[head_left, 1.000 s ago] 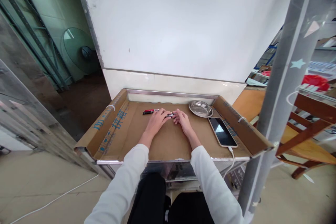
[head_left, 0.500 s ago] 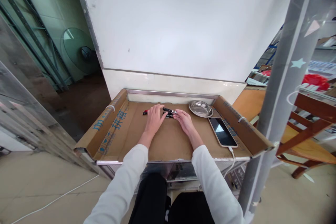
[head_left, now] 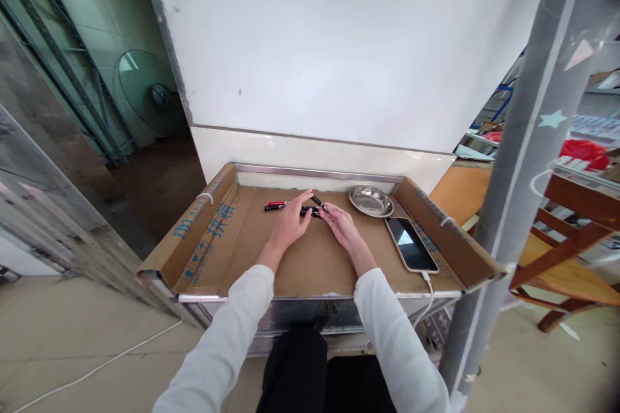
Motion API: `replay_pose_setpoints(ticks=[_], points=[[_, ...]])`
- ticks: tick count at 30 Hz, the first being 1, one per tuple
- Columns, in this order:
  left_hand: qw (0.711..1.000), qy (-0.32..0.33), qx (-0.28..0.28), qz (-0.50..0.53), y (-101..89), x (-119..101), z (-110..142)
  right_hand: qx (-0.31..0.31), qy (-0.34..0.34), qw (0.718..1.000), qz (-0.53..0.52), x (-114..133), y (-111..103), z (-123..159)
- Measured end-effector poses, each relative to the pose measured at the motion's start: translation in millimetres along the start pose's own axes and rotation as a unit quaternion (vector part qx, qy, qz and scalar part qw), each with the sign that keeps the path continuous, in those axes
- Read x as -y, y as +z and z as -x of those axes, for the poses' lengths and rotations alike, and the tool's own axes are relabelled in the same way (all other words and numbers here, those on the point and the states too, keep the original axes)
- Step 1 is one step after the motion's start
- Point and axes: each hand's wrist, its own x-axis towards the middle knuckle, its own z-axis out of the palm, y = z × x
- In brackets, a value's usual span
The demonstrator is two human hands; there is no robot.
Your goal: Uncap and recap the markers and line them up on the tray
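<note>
My right hand (head_left: 341,226) pinches a black pen (head_left: 316,200) with a shiny end, held at a slant above the cardboard. My left hand (head_left: 289,224) arches over the pens, its fingers stretched and the thumb apart. Its fingertips come close to the upper end of the held pen; whether they touch it cannot be made out. Between the hands, more black pens (head_left: 310,211) lie on the cardboard, partly hidden by the fingers. A red and black pen (head_left: 274,205) sticks out to the left of my left hand, lying on the cardboard.
Cardboard (head_left: 314,264) with raised sides lines the bench top. A round metal dish (head_left: 371,201) stands at the back right, and a phone (head_left: 411,244) with a white cable (head_left: 429,290) lies in front of it. A grey pole (head_left: 513,174) rises at the right, beside a wooden chair (head_left: 571,239).
My left hand has shifted right, toward the right hand, showing more of the red pen. The pen in my right hand now slants more steeply.
</note>
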Motion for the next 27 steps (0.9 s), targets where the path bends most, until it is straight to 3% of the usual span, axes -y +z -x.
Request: replay_pose_setpoints(ticks=[11,27], points=[[0.999,-0.015,-0.038,0.026,1.5,0.9,0.5,-0.014,0.000,1.000,-0.013,1.0,-1.4,-1.6],[0.990,-0.001,-0.141,-0.007,-0.8,1.2,0.2,-0.015,0.007,0.999,-0.038,1.1,-0.8,-0.9]])
